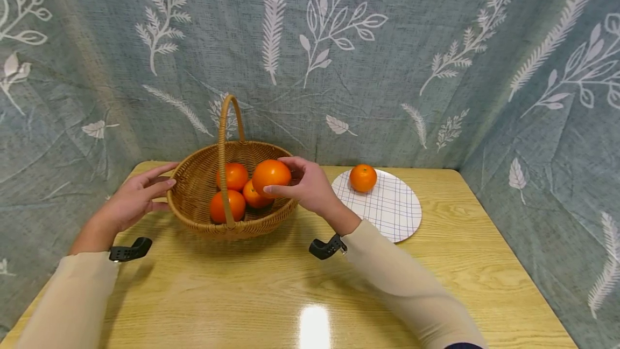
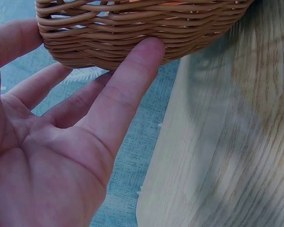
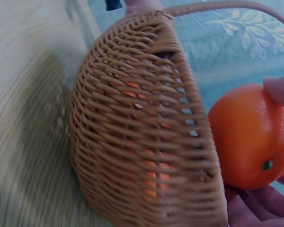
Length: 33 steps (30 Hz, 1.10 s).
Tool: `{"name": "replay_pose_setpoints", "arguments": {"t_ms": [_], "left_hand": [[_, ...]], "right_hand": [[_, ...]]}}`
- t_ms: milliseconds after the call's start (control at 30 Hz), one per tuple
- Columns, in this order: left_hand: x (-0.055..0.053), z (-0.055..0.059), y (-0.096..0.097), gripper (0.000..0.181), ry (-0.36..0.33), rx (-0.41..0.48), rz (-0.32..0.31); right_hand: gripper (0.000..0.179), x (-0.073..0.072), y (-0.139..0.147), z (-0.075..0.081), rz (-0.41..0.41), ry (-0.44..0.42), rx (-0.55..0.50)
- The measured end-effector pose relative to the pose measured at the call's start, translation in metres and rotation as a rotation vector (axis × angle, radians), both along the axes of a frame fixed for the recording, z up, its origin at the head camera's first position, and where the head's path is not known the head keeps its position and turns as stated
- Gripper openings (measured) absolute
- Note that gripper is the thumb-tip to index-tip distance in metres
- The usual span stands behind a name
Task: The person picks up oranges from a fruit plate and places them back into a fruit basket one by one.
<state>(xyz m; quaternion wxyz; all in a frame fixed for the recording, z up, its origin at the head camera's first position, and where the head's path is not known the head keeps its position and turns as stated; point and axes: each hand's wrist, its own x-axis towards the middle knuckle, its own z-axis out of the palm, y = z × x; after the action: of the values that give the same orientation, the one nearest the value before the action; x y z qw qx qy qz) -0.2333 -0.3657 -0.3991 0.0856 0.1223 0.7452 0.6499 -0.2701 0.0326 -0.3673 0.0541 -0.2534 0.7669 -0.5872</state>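
Note:
Four-fingered grip aside, my right hand [image 1: 310, 185] holds an orange [image 1: 271, 178] between thumb and fingers over the right side of a wicker basket [image 1: 194, 193]. The held orange [image 3: 255, 137], with a small green stem spot, shows beside the basket rim in the right wrist view. Inside the basket lie several more oranges [image 1: 227, 206]. At the basket's left end is my left hand [image 1: 138, 198], its fingers fairly straight. In the left wrist view the left thumb [image 2: 142, 61] touches the woven wall [image 2: 99, 28]. The basket stands upright, its tall handle [image 1: 222, 144] arching over.
Right of the basket, a white plate [image 1: 382, 209] with a blue grid pattern bears one orange [image 1: 363, 178]. Everything stands on a light wooden table [image 1: 232, 295]. Behind hangs a grey-blue curtain [image 1: 290, 106] with white leaf prints, close to the table's back edge.

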Motion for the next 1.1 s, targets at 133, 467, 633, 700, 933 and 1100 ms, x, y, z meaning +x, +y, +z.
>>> {"name": "replay_pose_setpoints", "arguments": {"t_ms": [133, 467, 633, 700, 933, 1100], "left_hand": [[0.000, 0.000, 0.000, 0.066, -0.003, 0.002, 0.002], [-0.001, -0.001, 0.000, 0.065, 0.000, -0.011, 0.008], [0.000, 0.000, 0.000, 0.065, 0.001, -0.040, 0.017], [0.000, 0.000, 0.000, 0.066, 0.002, -0.047, 0.014], [0.000, 0.000, 0.001, 0.064, -0.001, -0.037, 0.022], [0.001, 0.001, 0.001, 0.064, 0.004, -0.020, 0.010]], "right_hand": [[0.066, 0.001, -0.013, 0.002, 0.010, 0.068, 0.176], [0.067, -0.001, -0.038, 0.013, 0.062, 0.191, 0.518], [0.062, -0.002, -0.047, 0.016, 0.077, 0.161, 0.601], [0.056, -0.002, -0.050, 0.017, 0.076, 0.154, 0.628], [0.030, -0.003, -0.062, 0.017, 0.118, 0.179, 0.744], [0.050, -0.003, -0.069, 0.022, 0.152, 0.192, 0.877]]}}
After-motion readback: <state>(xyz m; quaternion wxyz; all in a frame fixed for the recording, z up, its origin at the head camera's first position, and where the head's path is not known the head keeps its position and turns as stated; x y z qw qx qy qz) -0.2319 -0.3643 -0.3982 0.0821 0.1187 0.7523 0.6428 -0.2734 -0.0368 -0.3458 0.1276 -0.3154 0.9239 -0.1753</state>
